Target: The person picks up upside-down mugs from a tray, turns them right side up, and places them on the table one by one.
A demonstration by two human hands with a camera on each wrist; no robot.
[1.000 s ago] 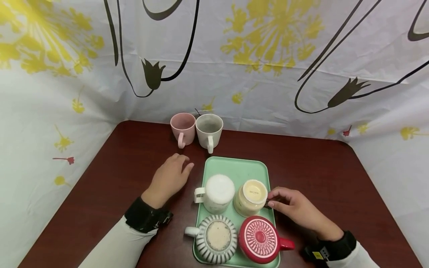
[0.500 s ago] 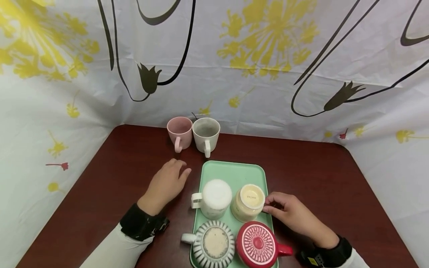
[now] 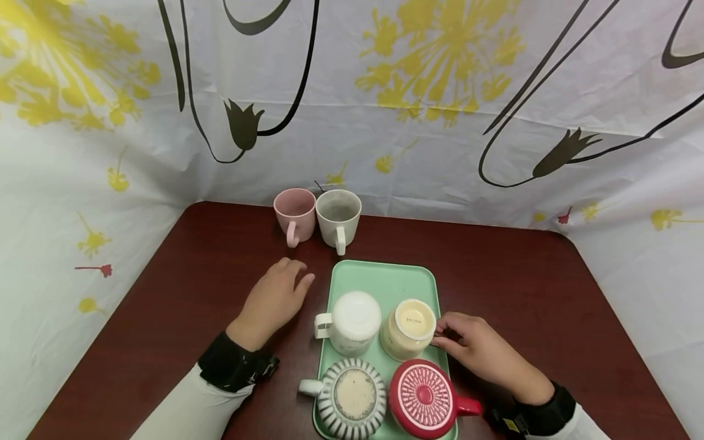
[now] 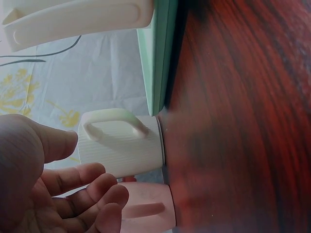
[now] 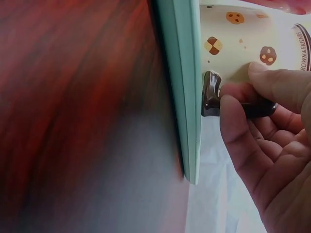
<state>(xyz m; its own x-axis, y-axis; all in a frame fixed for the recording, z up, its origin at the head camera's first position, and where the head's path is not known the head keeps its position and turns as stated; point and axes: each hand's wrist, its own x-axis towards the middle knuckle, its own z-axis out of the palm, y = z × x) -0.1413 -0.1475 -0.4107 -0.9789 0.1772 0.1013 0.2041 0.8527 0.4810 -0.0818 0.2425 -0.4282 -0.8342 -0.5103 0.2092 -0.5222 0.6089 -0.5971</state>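
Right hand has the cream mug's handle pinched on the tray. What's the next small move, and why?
Probably lift the cream mug straight up off the green tray. The right hand already pinches its dark handle, the mug stands upside down, and the white mug and red mug crowd close, so sliding sideways risks bumping them.

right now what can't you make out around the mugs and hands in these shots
- Cream mug: its dark handle is mostly covered by the right hand in the right wrist view, and hidden in the head view.
- Base print on the cream mug: too small to read, head view.
- Red mug: cut off by the bottom edge, head view.
- Left hand: its palm side is hidden in the head view; contact with the table is unclear.
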